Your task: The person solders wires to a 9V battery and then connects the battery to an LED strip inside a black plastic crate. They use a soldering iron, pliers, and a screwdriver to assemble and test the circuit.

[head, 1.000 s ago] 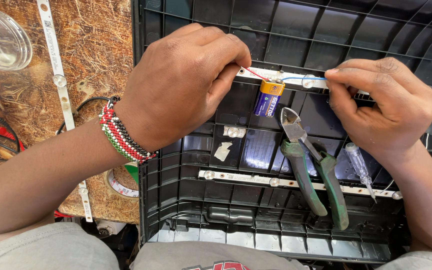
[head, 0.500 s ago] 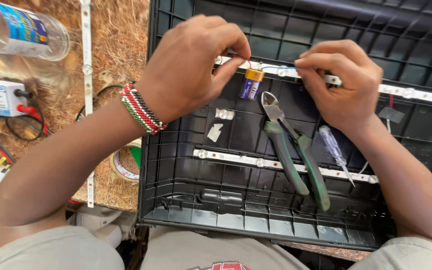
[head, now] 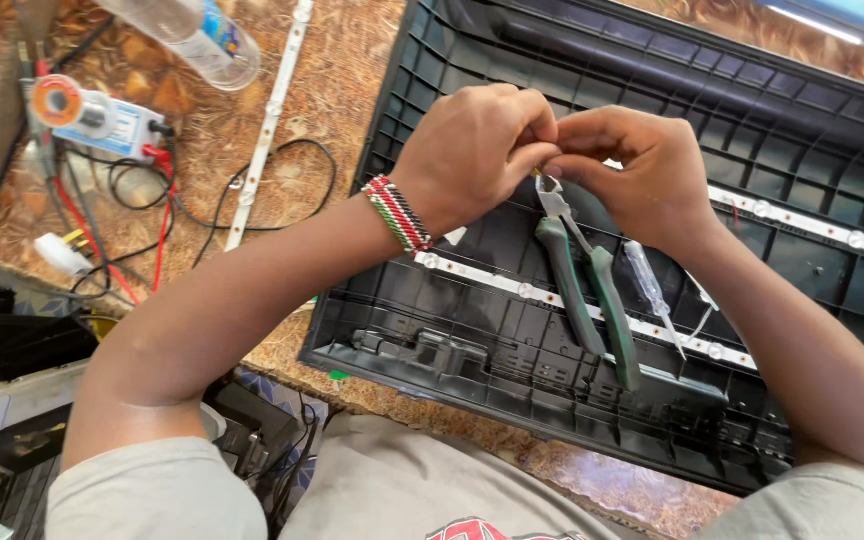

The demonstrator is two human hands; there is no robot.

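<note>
My left hand, with a beaded bracelet on its wrist, and my right hand meet fingertip to fingertip over a black ribbed plastic panel. Both pinch the end of a white LED strip that runs off to the right; what sits between the fingertips is mostly hidden. Just below the hands lie green-handled pliers and a clear-handled screwdriver. A second LED strip crosses the panel under them.
On the brown patterned table to the left are a plastic bottle, a small white-and-blue device with a solder spool, red and black wires and a loose LED strip. Dark boxes sit at the lower left.
My hands have come together until the fingertips touch, and they now cover the small battery that showed between them. The view has shifted, so the panel sits further right.
</note>
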